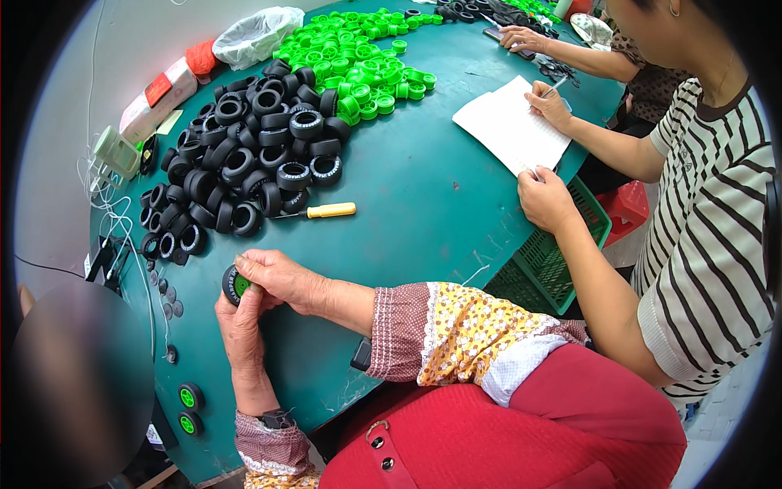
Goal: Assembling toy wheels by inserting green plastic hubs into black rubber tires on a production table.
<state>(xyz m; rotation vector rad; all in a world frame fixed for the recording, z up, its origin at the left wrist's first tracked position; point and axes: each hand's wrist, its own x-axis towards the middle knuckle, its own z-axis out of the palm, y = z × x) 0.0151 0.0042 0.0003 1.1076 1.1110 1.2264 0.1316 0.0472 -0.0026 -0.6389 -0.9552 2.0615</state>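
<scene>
Between my two hands is a small toy wheel (233, 285), a black rubber tyre with a green hub in it. My left hand (241, 326) grips it from below, fingers closed round its near side. From the right, my right hand (281, 279) presses thumb and fingers on the tyre's edge and the hub. Both hands partly cover the wheel. Just beyond them lies a heap of loose black tyres (238, 163). A screwdriver with a yellow handle (331, 210) rests at the heap's right edge. Two wheels with green hubs (191, 398) lie near the table's left edge.
Bright green hubs (358, 65) are piled on the green table (407, 179) behind the tyres. At the right a person in a striped shirt (692, 244) writes in a notebook (513, 122). A green crate (546, 261) stands below the edge. Cables (122, 220) run along the left.
</scene>
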